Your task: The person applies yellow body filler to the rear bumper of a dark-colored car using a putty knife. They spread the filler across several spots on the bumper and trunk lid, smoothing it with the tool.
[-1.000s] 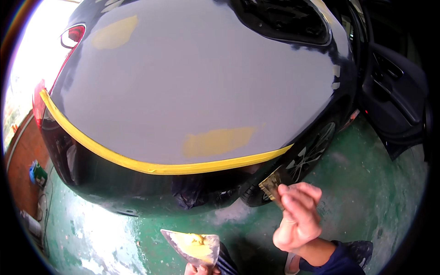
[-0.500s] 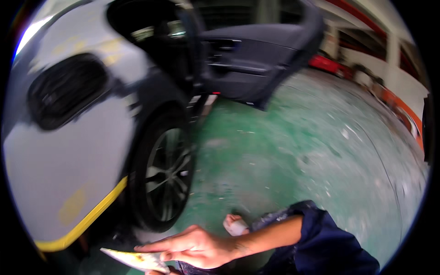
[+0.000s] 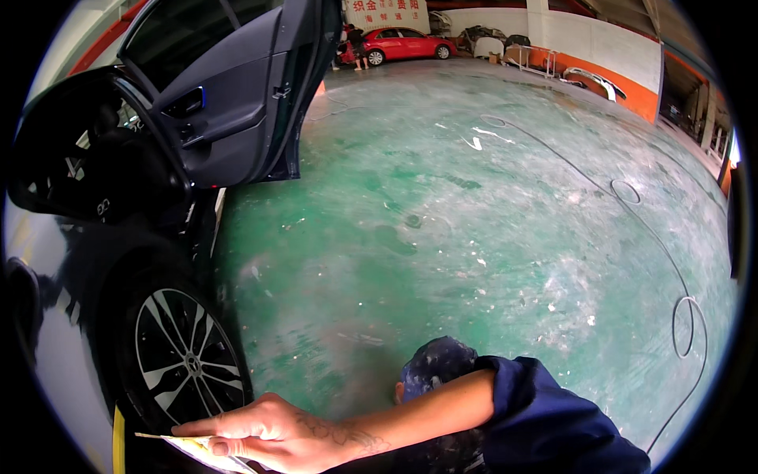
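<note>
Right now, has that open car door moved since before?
No, seemingly: the car door still stands open just past the rear wheel. The view swung right, so both slid left in the picture.

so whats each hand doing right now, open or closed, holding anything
Left hand: not in view.
Right hand: at the thin, pale plate; whether it is closed on that cannot be told.

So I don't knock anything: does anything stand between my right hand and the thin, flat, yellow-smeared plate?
Nothing visible does: your bare right hand is right at the thin, flat, yellow-smeared plate, overlapping it at the lower left.
</note>
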### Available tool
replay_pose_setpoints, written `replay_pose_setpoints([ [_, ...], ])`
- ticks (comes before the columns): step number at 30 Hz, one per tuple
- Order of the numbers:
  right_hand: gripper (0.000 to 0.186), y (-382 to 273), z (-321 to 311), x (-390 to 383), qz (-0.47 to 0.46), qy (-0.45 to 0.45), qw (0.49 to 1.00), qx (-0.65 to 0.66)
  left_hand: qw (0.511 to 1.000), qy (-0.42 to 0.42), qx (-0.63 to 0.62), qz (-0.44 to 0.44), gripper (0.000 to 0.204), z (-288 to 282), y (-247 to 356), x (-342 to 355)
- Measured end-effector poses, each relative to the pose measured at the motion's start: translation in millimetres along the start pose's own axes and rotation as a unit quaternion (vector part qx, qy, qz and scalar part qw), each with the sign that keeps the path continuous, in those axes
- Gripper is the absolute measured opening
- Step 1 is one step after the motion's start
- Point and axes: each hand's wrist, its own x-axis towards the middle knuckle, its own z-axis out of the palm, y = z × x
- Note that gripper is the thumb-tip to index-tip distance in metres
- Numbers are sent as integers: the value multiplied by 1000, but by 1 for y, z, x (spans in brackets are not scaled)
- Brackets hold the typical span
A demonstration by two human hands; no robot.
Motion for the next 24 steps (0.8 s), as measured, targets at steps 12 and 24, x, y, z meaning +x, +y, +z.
replay_pose_setpoints([
  [12,19,23,-65,12,106,-2,978,-179,990,20,-118,-74,74,7,9,-19],
  [24,46,51,-27,11,213,-204,945,140,991,-54,-98,-66,56,17,26,-68],
])
